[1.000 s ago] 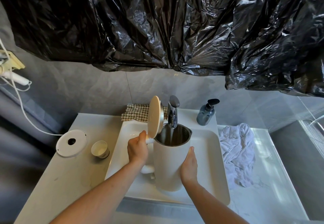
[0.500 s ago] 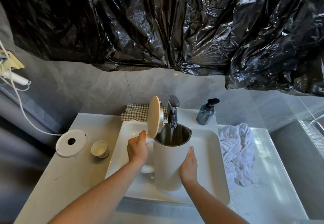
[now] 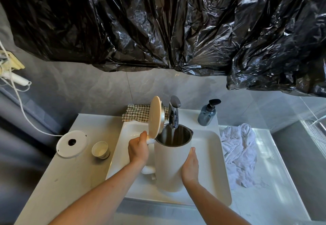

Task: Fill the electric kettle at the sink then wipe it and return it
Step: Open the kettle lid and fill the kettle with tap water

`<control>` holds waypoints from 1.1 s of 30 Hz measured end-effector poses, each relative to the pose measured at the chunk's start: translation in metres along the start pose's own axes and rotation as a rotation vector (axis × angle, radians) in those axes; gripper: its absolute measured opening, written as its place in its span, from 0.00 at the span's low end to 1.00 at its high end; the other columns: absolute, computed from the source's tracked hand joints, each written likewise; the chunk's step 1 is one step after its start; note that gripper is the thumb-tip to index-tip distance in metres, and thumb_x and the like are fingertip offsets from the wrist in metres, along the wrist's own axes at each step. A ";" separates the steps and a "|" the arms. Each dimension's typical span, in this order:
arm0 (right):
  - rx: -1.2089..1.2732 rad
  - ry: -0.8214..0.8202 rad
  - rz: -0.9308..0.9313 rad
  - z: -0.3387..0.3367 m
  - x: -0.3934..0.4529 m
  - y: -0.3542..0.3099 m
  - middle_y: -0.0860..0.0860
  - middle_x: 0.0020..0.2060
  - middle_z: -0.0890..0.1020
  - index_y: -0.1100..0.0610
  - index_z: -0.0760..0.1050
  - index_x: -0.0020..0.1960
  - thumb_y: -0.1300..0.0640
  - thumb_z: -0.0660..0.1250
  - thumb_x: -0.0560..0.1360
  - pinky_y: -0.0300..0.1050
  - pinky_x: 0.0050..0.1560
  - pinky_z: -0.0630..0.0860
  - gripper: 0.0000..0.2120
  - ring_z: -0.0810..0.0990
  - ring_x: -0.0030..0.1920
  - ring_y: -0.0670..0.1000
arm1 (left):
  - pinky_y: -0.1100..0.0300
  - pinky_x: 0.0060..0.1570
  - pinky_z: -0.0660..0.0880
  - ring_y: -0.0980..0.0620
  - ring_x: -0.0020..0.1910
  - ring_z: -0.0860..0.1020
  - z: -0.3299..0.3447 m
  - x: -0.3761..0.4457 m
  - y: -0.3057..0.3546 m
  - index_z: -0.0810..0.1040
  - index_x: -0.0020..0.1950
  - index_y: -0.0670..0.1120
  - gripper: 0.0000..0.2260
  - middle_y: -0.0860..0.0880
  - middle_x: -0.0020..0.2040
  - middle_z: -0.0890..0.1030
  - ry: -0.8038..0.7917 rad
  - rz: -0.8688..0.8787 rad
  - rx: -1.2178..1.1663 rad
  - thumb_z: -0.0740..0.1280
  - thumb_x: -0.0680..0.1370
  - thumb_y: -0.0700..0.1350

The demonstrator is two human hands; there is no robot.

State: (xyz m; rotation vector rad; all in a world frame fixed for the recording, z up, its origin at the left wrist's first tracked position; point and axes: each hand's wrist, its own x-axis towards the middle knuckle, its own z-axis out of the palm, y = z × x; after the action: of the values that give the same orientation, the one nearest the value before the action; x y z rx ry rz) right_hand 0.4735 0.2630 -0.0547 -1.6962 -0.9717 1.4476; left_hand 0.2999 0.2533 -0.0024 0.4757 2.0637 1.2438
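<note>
Kettle: our kettle (image 3: pixel 172 163) stands upright under the tap (image 3: pixel 173 114).
Hands: our left hand (image 3: pixel 138 150) grips its handle; our right hand (image 3: pixel 190 166) lies flat against its side.

The white electric kettle (image 3: pixel 170 164) stands upright in the sink (image 3: pixel 214 156), lid (image 3: pixel 156 120) flipped open toward nine o'clock, under the running faucet (image 3: pixel 173 113).

A home bathroom. A white basin (image 3: pixel 208 154) with a chrome tap (image 3: pixel 173 113) is set in a white vanity top (image 3: pixel 70 177) against grey wall tiles (image 3: pixel 105 90). A soap pump bottle (image 3: pixel 207 114) and a crumpled white towel (image 3: pixel 240 154) sit beside it.
</note>
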 end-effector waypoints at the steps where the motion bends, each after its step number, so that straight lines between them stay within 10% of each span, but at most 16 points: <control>1: -0.003 0.000 -0.004 0.000 0.000 0.000 0.50 0.80 0.66 0.53 0.63 0.81 0.41 0.46 0.86 0.44 0.77 0.52 0.29 0.61 0.80 0.51 | 0.55 0.44 0.72 0.49 0.41 0.77 0.000 0.000 0.000 0.79 0.41 0.42 0.20 0.47 0.37 0.78 0.001 -0.001 0.002 0.59 0.83 0.54; 33: 0.002 -0.009 0.002 -0.001 -0.006 -0.006 0.49 0.79 0.67 0.53 0.63 0.81 0.43 0.46 0.86 0.40 0.73 0.53 0.28 0.62 0.80 0.51 | 0.57 0.39 0.70 0.49 0.39 0.77 -0.001 -0.005 0.003 0.79 0.39 0.42 0.21 0.47 0.34 0.78 0.002 0.008 -0.008 0.59 0.84 0.53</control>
State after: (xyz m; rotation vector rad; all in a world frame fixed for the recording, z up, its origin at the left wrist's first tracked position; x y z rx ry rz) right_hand 0.4730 0.2609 -0.0466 -1.6908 -0.9733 1.4579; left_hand 0.3024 0.2509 0.0026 0.4793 2.0593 1.2572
